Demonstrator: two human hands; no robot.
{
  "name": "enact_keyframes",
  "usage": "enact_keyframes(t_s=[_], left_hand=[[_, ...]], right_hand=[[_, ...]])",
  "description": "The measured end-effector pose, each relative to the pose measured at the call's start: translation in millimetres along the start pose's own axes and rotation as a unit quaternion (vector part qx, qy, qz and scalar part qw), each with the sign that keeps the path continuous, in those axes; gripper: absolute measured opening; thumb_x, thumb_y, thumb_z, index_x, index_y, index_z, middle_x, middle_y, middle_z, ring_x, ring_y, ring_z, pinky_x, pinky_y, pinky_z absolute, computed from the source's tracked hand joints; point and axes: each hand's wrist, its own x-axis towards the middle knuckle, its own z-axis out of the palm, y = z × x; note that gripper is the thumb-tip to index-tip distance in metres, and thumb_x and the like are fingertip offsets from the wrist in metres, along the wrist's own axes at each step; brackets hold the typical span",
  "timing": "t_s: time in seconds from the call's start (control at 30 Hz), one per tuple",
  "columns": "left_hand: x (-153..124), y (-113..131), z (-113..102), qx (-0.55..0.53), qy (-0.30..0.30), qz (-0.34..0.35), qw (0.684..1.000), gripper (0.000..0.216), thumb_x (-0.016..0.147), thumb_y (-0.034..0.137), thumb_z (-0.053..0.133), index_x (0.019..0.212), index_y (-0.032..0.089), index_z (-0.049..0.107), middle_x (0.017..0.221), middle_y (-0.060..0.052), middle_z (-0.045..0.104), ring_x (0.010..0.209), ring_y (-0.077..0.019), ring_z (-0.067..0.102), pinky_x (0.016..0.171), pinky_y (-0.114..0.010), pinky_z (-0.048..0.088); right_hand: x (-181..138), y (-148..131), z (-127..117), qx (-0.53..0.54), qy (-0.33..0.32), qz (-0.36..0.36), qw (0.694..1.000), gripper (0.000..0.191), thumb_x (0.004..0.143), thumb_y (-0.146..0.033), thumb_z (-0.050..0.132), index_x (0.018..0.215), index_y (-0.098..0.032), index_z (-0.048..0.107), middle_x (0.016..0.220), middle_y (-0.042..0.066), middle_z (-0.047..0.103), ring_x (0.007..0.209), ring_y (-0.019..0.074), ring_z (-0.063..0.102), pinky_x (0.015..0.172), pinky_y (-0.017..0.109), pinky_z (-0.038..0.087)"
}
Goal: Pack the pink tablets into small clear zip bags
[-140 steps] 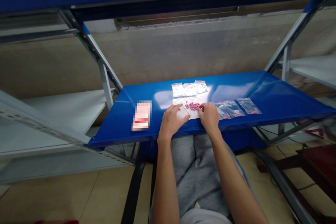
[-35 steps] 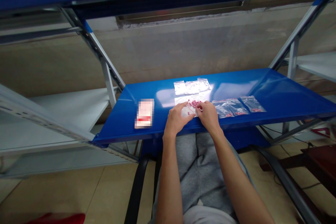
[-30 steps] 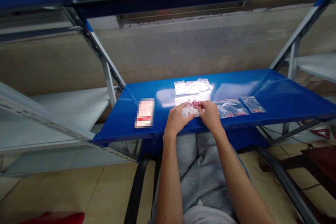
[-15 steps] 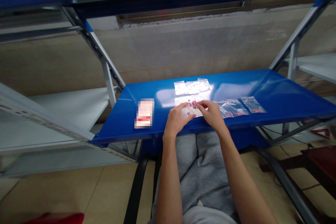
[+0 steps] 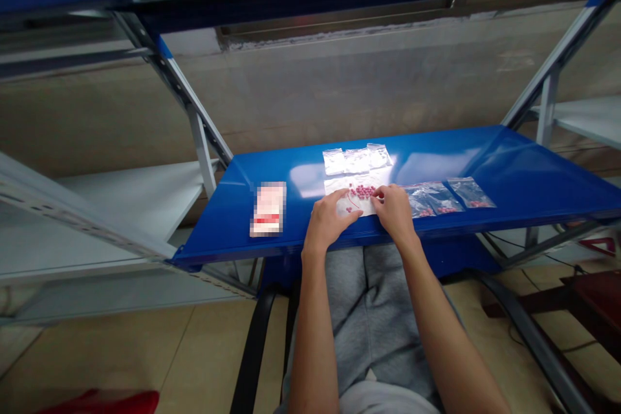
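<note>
Several small red beads lie in a cluster on a white sheet, a few more sitting apart near its front. My left hand rests over the sheet's left side, thumb and fingers apart in a curve around a thin red line or thread. At the right end of the cluster is my right hand, its fingers curled and the fingertips close together by the beads. Whatever those fingertips hold, if anything, is too small to make out. Clear zip bags with red contents lie just right of that hand.
Several small clear bags with whitish contents lie behind the sheet. A blurred-out pale item with a red band lies at the left of the blue shelf. Metal uprights stand at both sides, and another shelf hangs overhead.
My right hand has shifted slightly right, uncovering more of the red beads. My left hand keeps its place and curved shape.
</note>
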Motion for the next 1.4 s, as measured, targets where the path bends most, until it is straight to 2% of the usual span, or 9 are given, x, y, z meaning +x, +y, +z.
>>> enact_keyframes(t_s=[0.2,0.3,0.43,0.53,0.67,0.83,0.93,1.13,1.4], left_hand=[[0,0,0,-0.002,-0.005,0.001,1.0,0.053,0.081,0.035,0.083,0.13,0.019,0.069,0.131,-0.01,0.074,0.12,-0.0274,0.071,0.11,-0.04,0.053],[0,2,0,-0.001,-0.006,0.0,1.0,0.052,0.082,0.034,0.083,0.13,0.02,0.069,0.131,-0.01,0.074,0.12,-0.0276,0.071,0.11,-0.041,0.053],[1,3,0,-0.007,-0.002,-0.003,1.0,0.051,0.081,0.034,0.084,0.129,0.022,0.069,0.13,-0.009,0.075,0.12,-0.0282,0.071,0.109,-0.041,0.054],[1,4,0,-0.01,-0.001,-0.002,1.0,0.051,0.081,0.034,0.084,0.129,0.023,0.07,0.129,-0.009,0.075,0.119,-0.0287,0.071,0.107,-0.041,0.055],[1,5,0,-0.013,-0.006,-0.008,1.0,0.05,0.082,0.036,0.084,0.129,0.023,0.07,0.129,-0.009,0.075,0.12,-0.0287,0.071,0.107,-0.04,0.055],[1,5,-1,-0.007,-0.008,-0.009,1.0,0.051,0.083,0.035,0.083,0.13,0.02,0.069,0.131,-0.01,0.074,0.12,-0.0289,0.071,0.108,-0.042,0.054],[1,4,-1,-0.007,-0.004,-0.007,1.0,0.05,0.083,0.035,0.082,0.13,0.021,0.069,0.131,-0.009,0.074,0.12,-0.028,0.071,0.109,-0.041,0.054],[0,2,-1,-0.006,-0.003,-0.011,1.0,0.051,0.083,0.036,0.083,0.13,0.021,0.069,0.131,-0.01,0.074,0.121,-0.0286,0.071,0.109,-0.041,0.054],[0,2,-2,-0.007,-0.008,-0.01,1.0,0.052,0.083,0.035,0.082,0.131,0.02,0.069,0.132,-0.01,0.074,0.122,-0.0263,0.07,0.111,-0.038,0.052]], right_hand=[[0,-1,-4,0.003,0.003,0.005,1.0,0.015,0.091,-0.022,0.058,0.09,-0.017,0.072,0.089,0.012,0.066,0.089,0.0274,0.058,0.083,0.039,0.044],[1,-6,-12,0.093,0.004,0.0,0.996,0.014,0.09,-0.026,0.061,0.084,-0.018,0.071,0.085,0.01,0.07,0.083,0.0251,0.061,0.082,0.038,0.046],[2,-20,-22,0.26,-0.046,-0.012,0.964,0.022,0.089,-0.039,0.065,0.084,-0.019,0.072,0.082,0.006,0.075,0.076,0.0214,0.065,0.077,0.034,0.049],[1,-29,-27,0.285,-0.082,-0.028,0.955,0.024,0.089,-0.041,0.064,0.086,-0.019,0.074,0.083,0.005,0.076,0.078,0.0212,0.066,0.075,0.033,0.048],[0,-33,-28,0.268,-0.09,-0.032,0.959,0.029,0.092,-0.041,0.059,0.081,-0.019,0.073,0.078,0.004,0.075,0.075,0.0202,0.064,0.071,0.032,0.044],[2,-21,-24,0.198,-0.014,0.001,0.98,0.023,0.091,-0.034,0.058,0.082,-0.019,0.073,0.081,0.007,0.075,0.075,0.0212,0.064,0.075,0.033,0.044],[3,-14,-15,0.136,0.002,0.023,0.99,0.015,0.088,-0.024,0.059,0.083,-0.018,0.073,0.082,0.008,0.074,0.075,0.0219,0.063,0.078,0.034,0.045],[0,-11,-2,0.037,0.001,0.016,0.999,0.014,0.089,-0.019,0.059,0.09,-0.017,0.073,0.087,0.01,0.068,0.084,0.0245,0.06,0.08,0.035,0.043],[-3,-25,-8,-0.045,-0.054,0.055,0.996,0.016,0.096,-0.02,0.057,0.1,-0.018,0.073,0.099,0.011,0.067,0.097,0.0257,0.06,0.081,0.034,0.041]])
